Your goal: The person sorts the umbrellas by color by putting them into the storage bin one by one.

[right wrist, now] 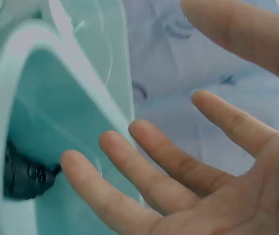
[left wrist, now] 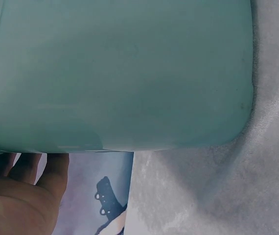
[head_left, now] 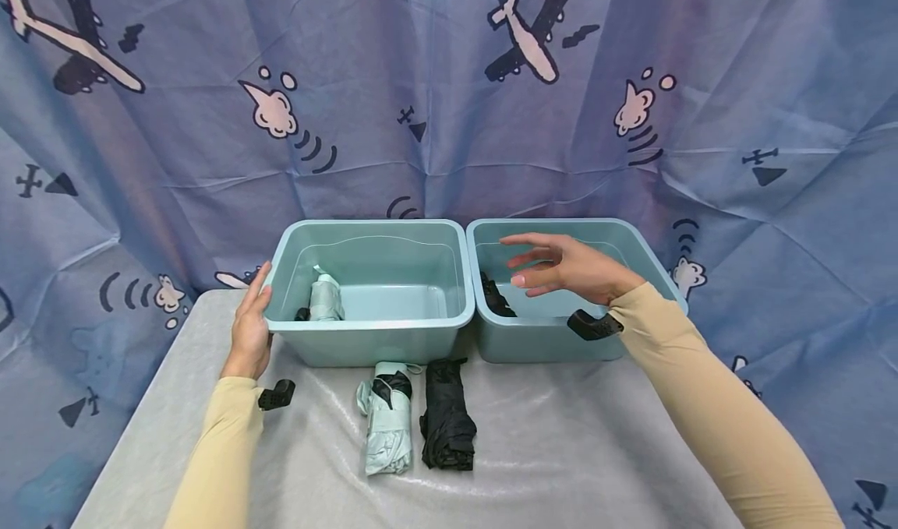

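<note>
Two teal bins stand side by side at the table's back. My left hand rests with straight fingers against the outer left wall of the left bin; the left wrist view shows that wall and my fingers beside it. Inside this bin lies a folded mint umbrella. My right hand hovers open above the right bin, holding nothing. A black umbrella leans in that bin's left corner, also visible as a dark shape below my spread fingers.
On the grey table in front of the bins lie a folded mint umbrella and a folded black umbrella, side by side. A blue curtain with plane prints hangs behind.
</note>
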`<state>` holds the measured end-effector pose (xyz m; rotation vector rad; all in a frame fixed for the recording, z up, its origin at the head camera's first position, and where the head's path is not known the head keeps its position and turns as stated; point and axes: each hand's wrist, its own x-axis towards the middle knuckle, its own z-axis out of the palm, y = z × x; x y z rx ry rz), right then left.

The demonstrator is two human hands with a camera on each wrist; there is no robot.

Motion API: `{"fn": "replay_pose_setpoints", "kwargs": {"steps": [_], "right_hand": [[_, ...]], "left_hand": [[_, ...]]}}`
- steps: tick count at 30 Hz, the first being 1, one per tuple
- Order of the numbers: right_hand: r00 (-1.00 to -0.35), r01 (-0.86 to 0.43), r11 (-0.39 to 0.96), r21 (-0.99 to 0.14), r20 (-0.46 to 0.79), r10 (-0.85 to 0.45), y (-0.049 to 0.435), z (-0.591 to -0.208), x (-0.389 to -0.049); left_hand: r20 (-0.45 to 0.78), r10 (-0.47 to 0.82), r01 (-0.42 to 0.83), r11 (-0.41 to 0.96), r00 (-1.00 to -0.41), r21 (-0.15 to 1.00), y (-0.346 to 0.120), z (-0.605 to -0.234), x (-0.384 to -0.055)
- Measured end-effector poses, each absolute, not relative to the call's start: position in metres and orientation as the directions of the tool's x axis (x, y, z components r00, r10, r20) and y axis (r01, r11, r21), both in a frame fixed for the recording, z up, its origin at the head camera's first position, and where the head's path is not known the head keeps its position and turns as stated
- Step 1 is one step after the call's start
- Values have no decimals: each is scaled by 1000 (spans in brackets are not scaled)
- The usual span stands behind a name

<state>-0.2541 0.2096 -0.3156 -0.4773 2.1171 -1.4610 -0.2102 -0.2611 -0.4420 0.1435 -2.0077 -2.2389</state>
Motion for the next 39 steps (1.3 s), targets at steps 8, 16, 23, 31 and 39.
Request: {"fn": "replay_pose_setpoints", "kwargs": {"steps": [8,16,23,31,39], "right_hand": [[-795,-106,272,-956,-82,-601,207,-313,-209],[-768,-98,149,-984,-20,-640,205,-337,-172],[-777,-38,95,-995,-31,-629,202,-383,-151],[-811,47,153,-987,-127,-571,192,-445,-141],[-808,102,137,-985,-163,-566,182,-488,-139]], "left_hand": [[16,-162,34,-109,-987,993,-261,-442,-209],[11,-151,28,-112,-988,993,-261,-443,-210],[12,-148,29,-115,-989,993,-261,-443,-209],[8,-140,27,-138,-990,990,-261,-443,-208],[9,-134,28,-146,-991,989,-261,-442,-209]]}}
